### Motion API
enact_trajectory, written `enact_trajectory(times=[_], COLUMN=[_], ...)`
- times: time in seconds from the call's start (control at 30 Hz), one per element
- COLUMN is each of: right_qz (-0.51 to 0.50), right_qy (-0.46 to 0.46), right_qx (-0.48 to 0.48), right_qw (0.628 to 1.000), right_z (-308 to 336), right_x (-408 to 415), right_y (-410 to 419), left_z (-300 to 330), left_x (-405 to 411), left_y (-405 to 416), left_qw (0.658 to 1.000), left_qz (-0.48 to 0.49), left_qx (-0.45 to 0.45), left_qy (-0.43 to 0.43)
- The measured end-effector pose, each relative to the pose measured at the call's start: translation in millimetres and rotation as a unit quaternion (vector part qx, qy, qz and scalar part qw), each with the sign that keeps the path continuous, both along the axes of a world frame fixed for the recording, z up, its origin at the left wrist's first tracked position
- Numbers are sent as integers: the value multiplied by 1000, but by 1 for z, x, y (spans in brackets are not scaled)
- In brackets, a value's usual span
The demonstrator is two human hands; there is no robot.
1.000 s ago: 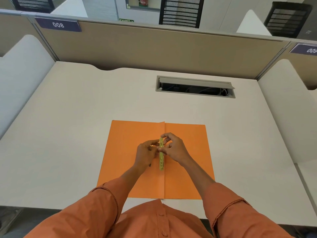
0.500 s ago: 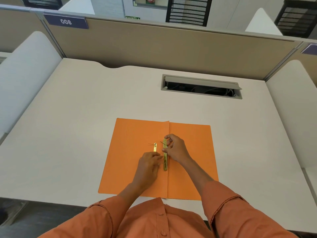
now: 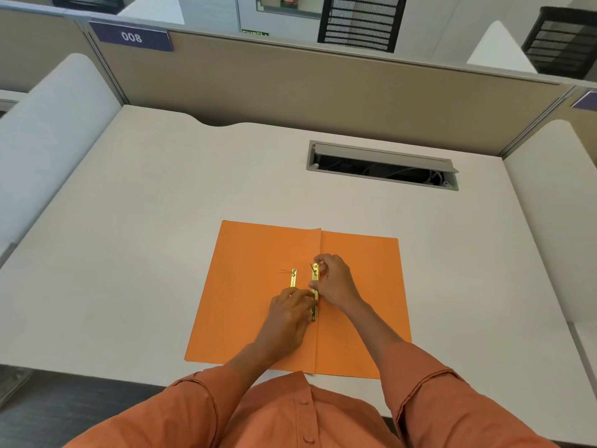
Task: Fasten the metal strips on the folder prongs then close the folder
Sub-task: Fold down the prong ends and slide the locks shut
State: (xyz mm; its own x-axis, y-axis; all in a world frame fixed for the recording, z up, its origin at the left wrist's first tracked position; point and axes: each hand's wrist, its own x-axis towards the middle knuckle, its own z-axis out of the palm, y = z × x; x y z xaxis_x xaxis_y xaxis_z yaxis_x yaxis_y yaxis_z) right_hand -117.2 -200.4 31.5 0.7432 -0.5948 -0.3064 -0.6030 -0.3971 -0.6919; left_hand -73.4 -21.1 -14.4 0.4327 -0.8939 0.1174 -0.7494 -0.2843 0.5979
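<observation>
Orange folder (image 3: 258,286) lay open and flat on the pale surface (image 3: 145,221), near its front edge, spine crease running away from the person. Two brass metal strips sat just left of the crease, side by side and parallel: the left strip (image 3: 293,278) partly covered at its near end by the left hand (image 3: 290,313), the right strip (image 3: 315,282) on the crease line. Right hand (image 3: 334,282) had its grip pinched on the far end of the right strip, where a thin dark prong (image 3: 312,267) stood up through the hole; left fingers pressed flat on the strips' near part, nothing held between them. Another prong (image 3: 286,271) showed bent over beside the left strip's far end. Judged the strips light, thin and stiff, probably slick under fingertips (brass glare supports this), so best held at the ends by the edges, near the holes. Prongs looked soft enough to fold but easy to kink. Folder card thin and limp; to close it, take the outer edge of a cover.
</observation>
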Motion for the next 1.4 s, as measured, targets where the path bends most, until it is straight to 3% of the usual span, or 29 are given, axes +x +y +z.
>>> enact_trajectory(times=[0.4,0.8,1.4], right_qz=[-29,-93,-4], right_qy=[-26,1,79], right_qx=[-26,12,-85], right_qw=[999,996,993], right_z=[1,-4,4], right_x=[-1,-5,17], right_y=[-9,-22,-21], left_z=[0,-3,1], left_x=[-3,-4,-5], left_y=[-3,2,1], left_qw=[992,989,989], left_qz=[-27,-25,-27], left_qx=[73,82,93], left_qy=[-101,-117,-113])
